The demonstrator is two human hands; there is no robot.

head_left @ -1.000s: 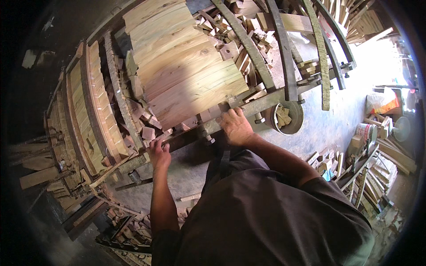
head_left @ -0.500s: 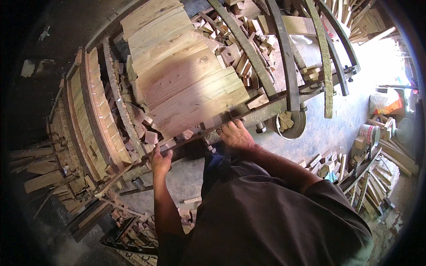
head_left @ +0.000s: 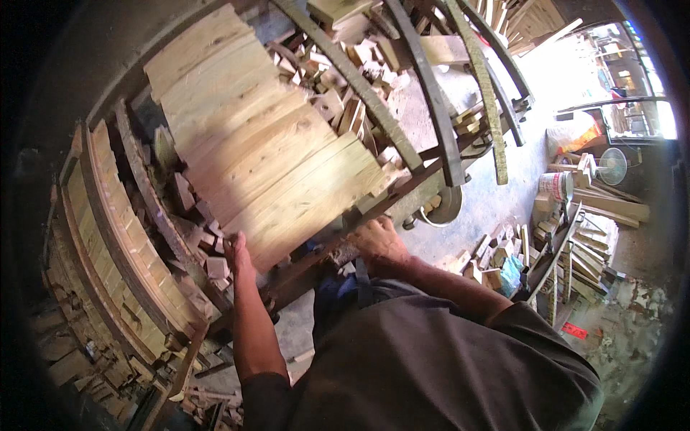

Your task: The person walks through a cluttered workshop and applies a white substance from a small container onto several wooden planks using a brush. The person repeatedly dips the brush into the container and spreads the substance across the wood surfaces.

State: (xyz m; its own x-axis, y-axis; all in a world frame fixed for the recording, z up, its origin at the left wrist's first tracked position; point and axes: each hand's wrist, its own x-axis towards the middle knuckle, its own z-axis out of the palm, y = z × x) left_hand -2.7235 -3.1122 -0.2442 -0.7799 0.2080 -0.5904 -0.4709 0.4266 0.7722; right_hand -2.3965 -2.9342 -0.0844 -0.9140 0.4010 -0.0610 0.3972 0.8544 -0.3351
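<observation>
A wide panel of pale planks set edge to edge (head_left: 273, 144) lies across the rack before me. My left hand (head_left: 239, 253) is at the panel's near left corner, its fingers stretched out along the edge and nothing seen in its grasp. Under the panel's near edge runs a long dark front rail (head_left: 302, 271). My right hand (head_left: 379, 246) rests on that rail with the fingers curled over it; the fingertips are partly hidden. Small wood blocks (head_left: 217, 267) lie just left of my left hand.
Curved metal bars (head_left: 424, 86) arch over offcuts at the upper right. Another strip-wood panel (head_left: 133, 237) sits between bars at the left. Below the rail hangs a round metal ring or pan (head_left: 449, 208). Scrap piles, a bucket (head_left: 555, 185) and a fan (head_left: 612, 167) stand at the right.
The view has shifted, so the rack sits further left and lower. My left hand has turned edge-on and moved up against the panel's edge. My right hand stays at the rail.
</observation>
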